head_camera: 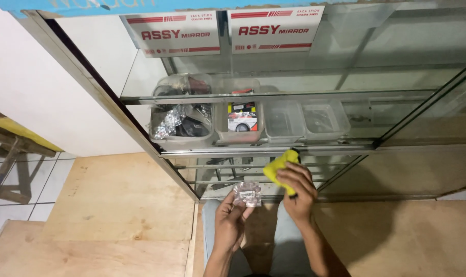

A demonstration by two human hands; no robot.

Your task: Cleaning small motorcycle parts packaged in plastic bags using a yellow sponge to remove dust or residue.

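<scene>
Clear plastic packet (247, 193), pinched flat at the left hand's (229, 221) fingertips before the glass cabinet (397, 123), lies just left of the right hand (297, 185), clenched on a yellow cloth (276, 166).

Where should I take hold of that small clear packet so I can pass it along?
Probably pinch the clear packet by its free right edge, coming from the right. It is thin and flat, facing up, and the left hand already holds its lower left corner. The right hand holds a yellow cloth.
</scene>
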